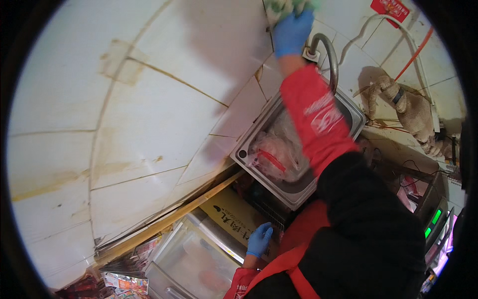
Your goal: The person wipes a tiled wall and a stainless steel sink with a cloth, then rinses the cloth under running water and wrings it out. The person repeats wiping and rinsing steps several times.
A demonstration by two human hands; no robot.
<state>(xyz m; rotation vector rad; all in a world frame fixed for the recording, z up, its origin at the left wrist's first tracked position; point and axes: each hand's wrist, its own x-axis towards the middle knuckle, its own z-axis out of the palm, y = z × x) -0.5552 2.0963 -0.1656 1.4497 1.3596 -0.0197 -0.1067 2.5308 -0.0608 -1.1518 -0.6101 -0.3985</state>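
My right hand (294, 31), in a blue glove, reaches to the tiled wall (209, 33) at the top of the view. It grips a pale green and white cloth (283, 8), partly cut off by the picture's edge. Lower down, my left hand (258, 239), also gloved in blue, holds nothing that I can see; its fingers are loosely bent. It hovers over or beside a yellow cardboard box (227, 215) bearing writing. Under my right forearm is a steel sink (244, 147) with clear plastic bags (276, 153) in it. A curved metal faucet (328, 45) rises close to my right wrist.
A wooden strip (175, 220) runs along the wall's foot. Below it stand a clear-lidded plastic container (190, 258) and several printed packets (125, 282). At right, knitted gloves (412, 108) hang by a white hose (410, 37). A device with a green lit display (433, 222) stands farther down.
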